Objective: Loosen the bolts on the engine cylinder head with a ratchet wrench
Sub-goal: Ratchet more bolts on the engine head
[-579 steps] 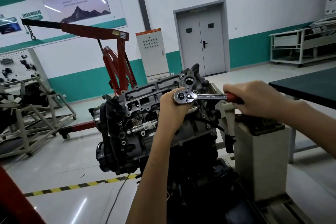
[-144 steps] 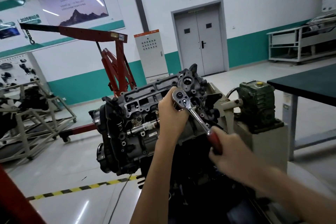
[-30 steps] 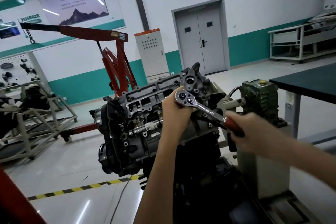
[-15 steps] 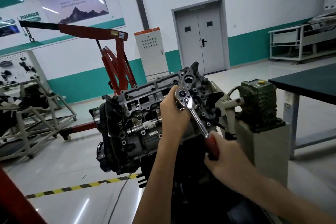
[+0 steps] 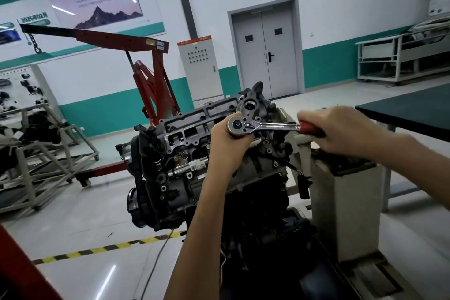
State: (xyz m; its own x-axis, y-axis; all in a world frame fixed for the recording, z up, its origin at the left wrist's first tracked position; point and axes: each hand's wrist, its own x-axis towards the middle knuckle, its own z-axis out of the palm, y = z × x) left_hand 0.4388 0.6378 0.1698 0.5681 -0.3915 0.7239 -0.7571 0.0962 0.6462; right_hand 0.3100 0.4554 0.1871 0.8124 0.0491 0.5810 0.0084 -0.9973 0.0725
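My left hand (image 5: 229, 146) curls its fingers beneath the ratchet wrench (image 5: 263, 126), steadying its drive on the cylinder head (image 5: 187, 129); my right hand (image 5: 341, 129) clamps the red handle (image 5: 309, 128), likely for leverage.

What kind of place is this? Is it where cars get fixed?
Probably an engine workshop, maybe one for teaching rather than a regular garage. A bare engine sits up on a stand, a red hoist for lifting heavy parts stands behind it, and a ratchet wrench is on the engine's top.
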